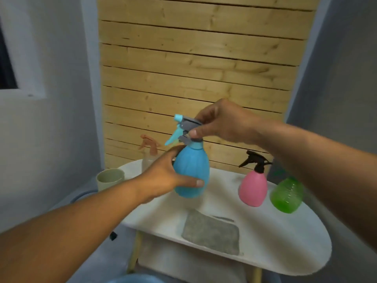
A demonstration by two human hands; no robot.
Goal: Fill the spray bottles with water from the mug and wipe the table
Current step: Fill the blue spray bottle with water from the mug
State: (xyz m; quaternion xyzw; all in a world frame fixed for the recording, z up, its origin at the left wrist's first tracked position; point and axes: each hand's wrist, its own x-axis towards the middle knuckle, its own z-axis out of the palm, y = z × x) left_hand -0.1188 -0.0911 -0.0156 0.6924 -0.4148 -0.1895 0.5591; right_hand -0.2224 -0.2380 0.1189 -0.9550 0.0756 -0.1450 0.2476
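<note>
We've got the blue spray bottle held up off the table, approx over its back-left part. Left hand wraps the bottle's belly, thumb across the front; right hand pinches the grey-and-teal trigger head right at the neck. So both grips are closed on the same bottle, body vs. cap. We reckon the step in hand is turning the head on the neck, prob. unscrewing to open for filling, tho we can't tell which way it's going or whether there's water inside. Next move, if opening: lift the head clear w/ its tube, set it down, then fetch the mug at the table's left edge. Pink bottle and green bottle stand on the right, a pale bottle w/ orange trigger behind the left hand. Grey cloth lies flat near the front edge, untouched; wiping comes later.
</note>
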